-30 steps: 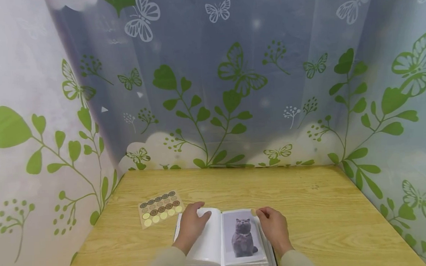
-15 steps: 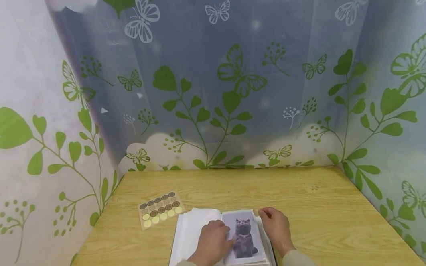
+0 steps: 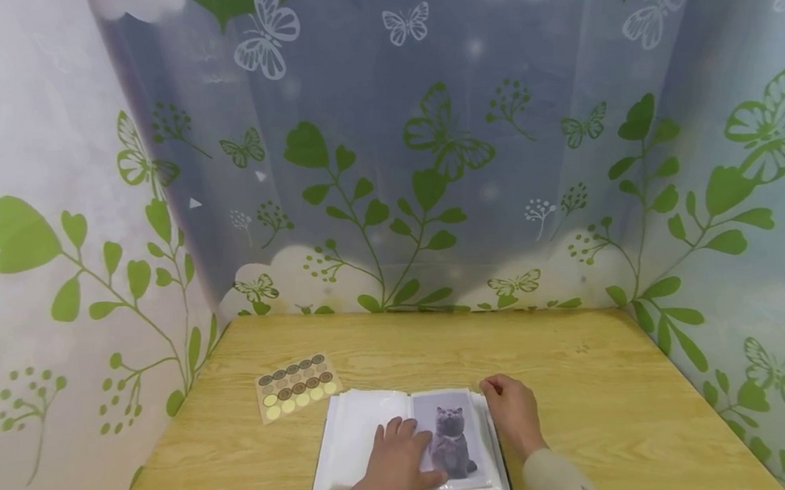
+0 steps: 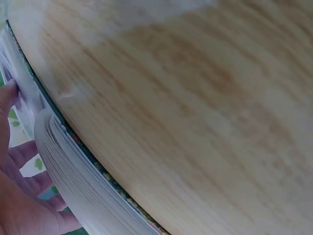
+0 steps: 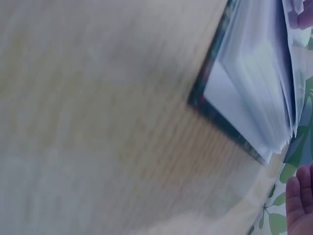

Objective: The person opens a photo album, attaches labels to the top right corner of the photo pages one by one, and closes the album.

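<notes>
An open photo album (image 3: pixel 369 438) lies on the wooden table (image 3: pixel 608 411) near the front edge. Its right page holds a photo of a grey cat (image 3: pixel 452 438). My left hand (image 3: pixel 397 463) lies flat across the middle fold, fingers straight, their tips on the photo's left side. The left wrist view shows those fingers (image 4: pixel 19 196) against the stack of page edges (image 4: pixel 73 181). My right hand (image 3: pixel 511 413) rests at the album's top right corner, fingers bent down to the page. I cannot see whether it pinches anything. In the right wrist view the album corner (image 5: pixel 244 98) is blurred.
A sheet of round brown and yellow stickers (image 3: pixel 296 383) lies on the table, left of the album and further back. A curtain printed with green leaves and butterflies (image 3: pixel 388 164) closes off the back and both sides. Bare wood stretches to the right.
My left hand has slid from the left page onto the middle fold and the photo's edge. My right hand, which held a small round sticker above the corner, has come down onto it.
</notes>
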Demonstrator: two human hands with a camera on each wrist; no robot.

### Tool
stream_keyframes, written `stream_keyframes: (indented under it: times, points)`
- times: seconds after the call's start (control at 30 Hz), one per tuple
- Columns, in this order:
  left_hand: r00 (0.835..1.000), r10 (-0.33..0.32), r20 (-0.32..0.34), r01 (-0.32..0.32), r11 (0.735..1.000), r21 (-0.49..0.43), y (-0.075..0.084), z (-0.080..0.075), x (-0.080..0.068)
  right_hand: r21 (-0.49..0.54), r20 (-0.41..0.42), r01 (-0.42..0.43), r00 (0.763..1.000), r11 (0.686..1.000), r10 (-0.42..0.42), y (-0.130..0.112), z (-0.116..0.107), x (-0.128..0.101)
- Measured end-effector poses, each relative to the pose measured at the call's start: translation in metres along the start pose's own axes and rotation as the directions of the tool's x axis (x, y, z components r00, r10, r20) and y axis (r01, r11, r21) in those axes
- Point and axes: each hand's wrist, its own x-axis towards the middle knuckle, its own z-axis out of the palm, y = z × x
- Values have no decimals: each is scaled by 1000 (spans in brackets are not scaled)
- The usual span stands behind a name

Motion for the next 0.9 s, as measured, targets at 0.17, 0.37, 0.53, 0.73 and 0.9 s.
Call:
stream_keyframes:
  times: [0.17, 0.37, 0.53, 0.73, 0.9]
  points:
    - [1000, -5, 16, 5, 1000, -24, -1, 3, -2, -83, 39, 118, 993, 989, -115, 3, 2, 7]
    - [1000, -10, 16, 11, 999, -35, -3, 4, -3, -235, 146, 287, 955, 929, -259, 5, 11, 18]
    - [1000, -9, 10, 10, 999, -37, -3, 3, -3, -278, 186, 360, 930, 890, -318, 4, 16, 23]
    - [1000, -9, 3, 9, 999, -31, -2, 3, -3, -315, 200, 414, 908, 854, -367, 4, 18, 24]
    - [1000, -2, -10, 2, 1000, -9, -1, 2, -4, -381, 220, 485, 875, 787, -432, 7, 24, 23]
